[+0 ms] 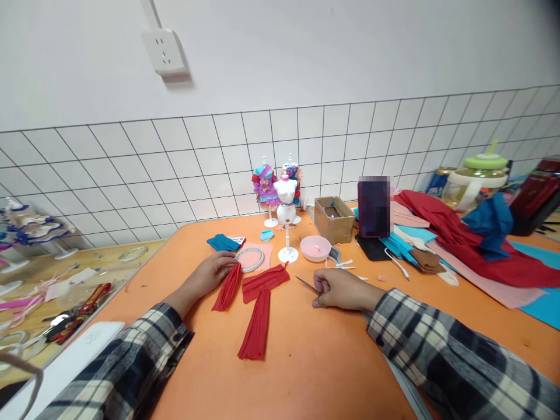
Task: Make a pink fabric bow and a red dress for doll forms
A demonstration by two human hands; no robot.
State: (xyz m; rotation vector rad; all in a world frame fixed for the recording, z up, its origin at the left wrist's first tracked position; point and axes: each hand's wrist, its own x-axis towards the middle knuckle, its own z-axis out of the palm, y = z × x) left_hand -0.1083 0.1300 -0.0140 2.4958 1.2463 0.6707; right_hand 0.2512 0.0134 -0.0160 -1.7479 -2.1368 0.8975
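Note:
My left hand [211, 273] rests on the orange table [306, 361], fingers laid over the top of a narrow red pleated fabric strip [227, 289]. Beside it lie two more red pleated pieces [262, 309], one crossing the other. My right hand [341, 290] is closed on a pair of scissors [306, 285], whose blades point left toward the red pieces. A white mini mannequin [286, 219] on a stand rises just behind the fabric, bare.
A tape roll [251, 258] on pink paper, a blue scrap [222, 242], a pink bowl [315, 248] and a cardboard box [335, 219] sit behind. Dressed mannequins [265, 186] stand by the tiled wall. Red, blue and pink fabric [472, 248] piles at right. A glass table [52, 291] adjoins left.

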